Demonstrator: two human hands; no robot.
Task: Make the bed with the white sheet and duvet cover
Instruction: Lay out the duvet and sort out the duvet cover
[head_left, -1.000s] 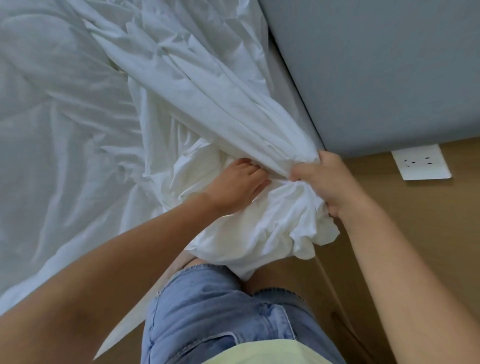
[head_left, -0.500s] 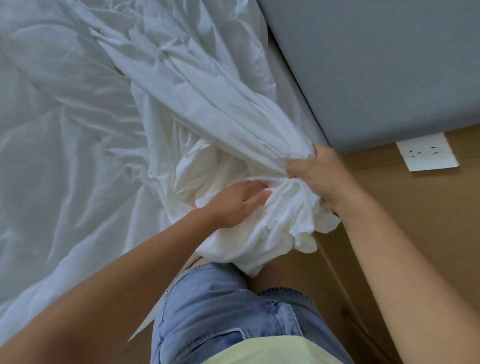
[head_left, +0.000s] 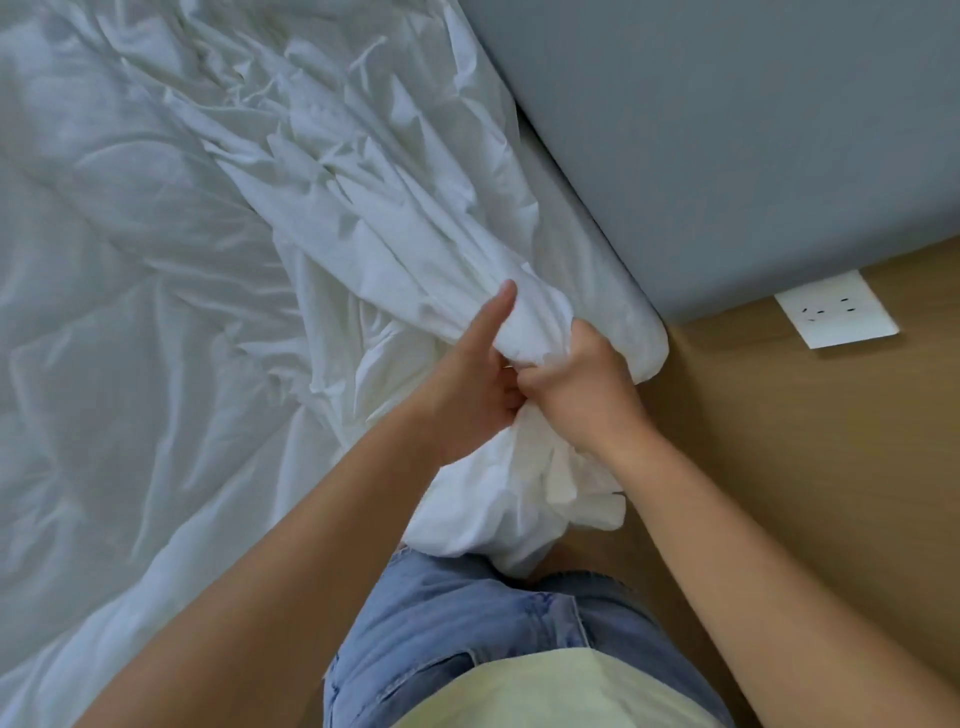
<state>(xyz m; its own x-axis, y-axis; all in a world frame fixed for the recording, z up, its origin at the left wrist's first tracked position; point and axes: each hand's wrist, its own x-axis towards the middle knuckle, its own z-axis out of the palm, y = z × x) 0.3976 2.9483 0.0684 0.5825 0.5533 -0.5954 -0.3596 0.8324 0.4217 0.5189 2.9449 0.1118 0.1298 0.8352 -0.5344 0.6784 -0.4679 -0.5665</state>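
both hands clutch one twisted bunch of white cloth (head_left: 410, 228) just left of the lower corner of the headboard (head_left: 727, 130). whether it is the sheet or the cover i cannot tell. the right hand (head_left: 584, 387) is a tight fist round the bunch, on the side nearer the headboard. the left hand (head_left: 467, 387) touches the right on the side away from the headboard, fingers curled under the cloth, thumb straight along it. from the hands the cloth runs up along the headboard in long folds; its loose end hangs below the fists down to denim shorts (head_left: 467, 623). more rumpled white bedding (head_left: 130, 338) spreads far left of the headboard. a white socket (head_left: 836, 314) sits just below the headboard on a tan surface (head_left: 831, 493).
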